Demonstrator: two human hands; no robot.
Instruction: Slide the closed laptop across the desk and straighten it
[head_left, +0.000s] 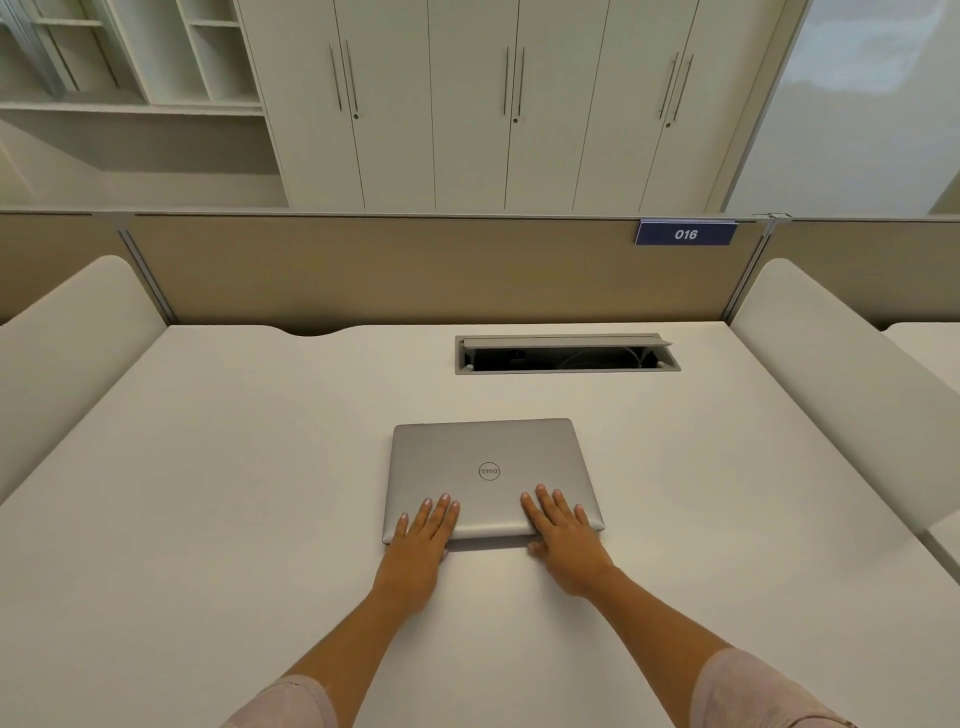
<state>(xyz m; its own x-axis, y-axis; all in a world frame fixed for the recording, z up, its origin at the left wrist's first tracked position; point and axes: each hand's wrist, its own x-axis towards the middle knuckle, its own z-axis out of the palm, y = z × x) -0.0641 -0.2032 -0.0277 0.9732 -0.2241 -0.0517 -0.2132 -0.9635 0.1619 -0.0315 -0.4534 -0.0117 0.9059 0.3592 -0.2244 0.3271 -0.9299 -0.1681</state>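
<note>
Silver lid under both palms: the left hand (423, 535) and right hand (563, 535) lie flat, fingers spread, on the near edge of the closed laptop (491, 467), likely to push and square it on the white counter (208, 467). Beyond, an open cable well (566, 358) holds dim wiring.

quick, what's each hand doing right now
Left hand: open, fingers flat on the near edge of the closed laptop, not gripping.
Right hand: open, fingers flat on the lid, thumb at the front edge.
</note>
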